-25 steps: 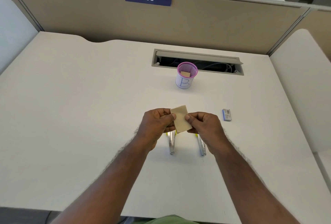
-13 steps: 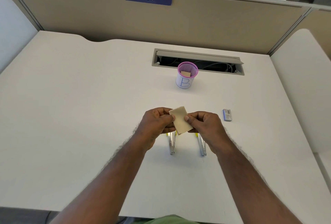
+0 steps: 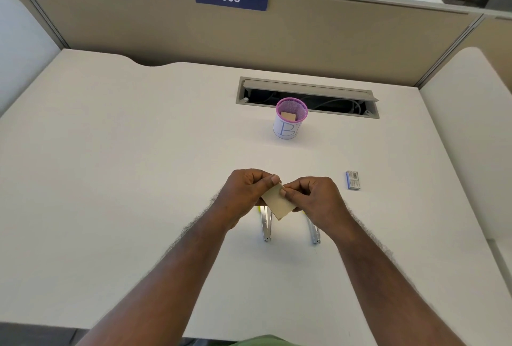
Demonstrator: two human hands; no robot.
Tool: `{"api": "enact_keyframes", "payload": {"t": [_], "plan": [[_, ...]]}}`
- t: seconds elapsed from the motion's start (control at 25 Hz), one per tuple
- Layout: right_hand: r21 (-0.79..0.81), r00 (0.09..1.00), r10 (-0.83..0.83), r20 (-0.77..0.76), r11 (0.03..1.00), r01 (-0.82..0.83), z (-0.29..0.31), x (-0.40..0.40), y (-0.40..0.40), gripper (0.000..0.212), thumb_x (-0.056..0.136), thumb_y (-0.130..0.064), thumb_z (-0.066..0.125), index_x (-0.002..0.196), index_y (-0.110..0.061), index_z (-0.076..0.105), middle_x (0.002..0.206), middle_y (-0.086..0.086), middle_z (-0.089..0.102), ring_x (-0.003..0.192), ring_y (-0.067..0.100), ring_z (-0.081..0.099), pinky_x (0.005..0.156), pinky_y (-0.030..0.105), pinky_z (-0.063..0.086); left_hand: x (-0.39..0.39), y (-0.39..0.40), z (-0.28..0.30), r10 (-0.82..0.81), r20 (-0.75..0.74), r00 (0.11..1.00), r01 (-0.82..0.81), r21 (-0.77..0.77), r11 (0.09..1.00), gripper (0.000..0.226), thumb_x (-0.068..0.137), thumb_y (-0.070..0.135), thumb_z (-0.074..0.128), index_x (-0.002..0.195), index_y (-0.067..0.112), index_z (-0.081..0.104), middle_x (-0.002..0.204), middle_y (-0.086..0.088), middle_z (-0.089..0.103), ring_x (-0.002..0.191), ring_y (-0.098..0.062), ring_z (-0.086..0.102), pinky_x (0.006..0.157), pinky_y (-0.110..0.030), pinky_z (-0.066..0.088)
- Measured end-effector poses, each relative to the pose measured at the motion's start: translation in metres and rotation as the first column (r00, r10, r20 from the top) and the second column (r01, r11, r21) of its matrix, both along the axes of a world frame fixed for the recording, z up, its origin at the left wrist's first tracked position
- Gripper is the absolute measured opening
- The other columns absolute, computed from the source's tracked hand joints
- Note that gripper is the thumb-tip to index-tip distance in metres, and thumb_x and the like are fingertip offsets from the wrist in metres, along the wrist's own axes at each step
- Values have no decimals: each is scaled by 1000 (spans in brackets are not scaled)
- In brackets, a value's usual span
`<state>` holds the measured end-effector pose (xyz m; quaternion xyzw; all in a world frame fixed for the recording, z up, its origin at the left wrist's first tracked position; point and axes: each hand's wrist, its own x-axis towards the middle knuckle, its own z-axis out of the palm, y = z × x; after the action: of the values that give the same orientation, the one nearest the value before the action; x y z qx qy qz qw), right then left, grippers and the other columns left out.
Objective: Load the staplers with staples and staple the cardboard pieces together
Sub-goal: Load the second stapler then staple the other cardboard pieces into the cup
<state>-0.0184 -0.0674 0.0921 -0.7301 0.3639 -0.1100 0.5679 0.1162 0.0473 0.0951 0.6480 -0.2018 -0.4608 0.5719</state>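
Right now both hands are pinching the cardboard piece (image 3: 278, 201): the left hand (image 3: 247, 193) is clamping its upper edge, the right hand (image 3: 315, 198) its right side. Below the fingers, two staplers (image 3: 266, 225) are lying, seemingly open, on the desk (image 3: 138, 179).

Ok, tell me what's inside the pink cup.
The pink cup holds a tan cardboard piece, leaning against the inside wall. The cup's wall and that piece hide anything lower down.
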Motion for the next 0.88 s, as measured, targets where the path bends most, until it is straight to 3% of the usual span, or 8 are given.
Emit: {"api": "enact_keyframes", "payload": {"t": [0.2,0.32,0.4,0.64,0.72,0.88], "plan": [[-52,1000,-8,-15,999,7,0,3,2,16,82,-18,77,69,-28,74,68,-5,74,58,4,64,56,21,54,-2,0,-2,51,69,996,-51,-1,999,14,91,12,66,80,8,73,78,-8,71,72,-18,66,71,-35,60],[-38,998,-55,-16,998,54,-2,3,4,10,81,-20,77,74,-27,76,72,-5,75,66,12,68,66,31,60,-3,-1,-4,94,118,989,-94,-6,996,16,91,12,66,76,13,73,77,-7,71,74,-20,65,73,-41,59],[-3,998,-64,-22,998,64,-3,1,2,6,82,-21,77,77,-24,77,74,-5,76,66,13,69,68,30,60,-2,-2,-4,114,144,983,-113,-16,994,16,90,12,67,76,14,74,78,-6,72,75,-20,65,74,-42,58],[10,992,-92,-84,996,93,-5,2,2,11,84,-14,74,74,-16,72,60,-3,70,52,9,65,60,27,60,-4,-2,-7,105,173,979,-103,-20,995,16,90,16,68,75,17,74,76,-2,72,73,-17,65,71,-39,57],[8,991,-93,-91,995,95,-8,4,4,13,85,-13,73,73,-17,71,59,-5,69,51,9,64,58,25,59,-5,-3,-10,133,119,984,-133,-11,991,14,89,19,70,78,13,75,77,-4,73,73,-17,66,70,-35,58],[110,986,-168,-15,979,169,-14,8,5,9,87,-14,72,78,-15,72,68,0,72,56,9,67,62,26,60,-9,5,-23,164,-202,966,-169,-11,985,23,91,23,67,106,6,71,99,-13,75,86,-24,72,76,-34,61]]}}
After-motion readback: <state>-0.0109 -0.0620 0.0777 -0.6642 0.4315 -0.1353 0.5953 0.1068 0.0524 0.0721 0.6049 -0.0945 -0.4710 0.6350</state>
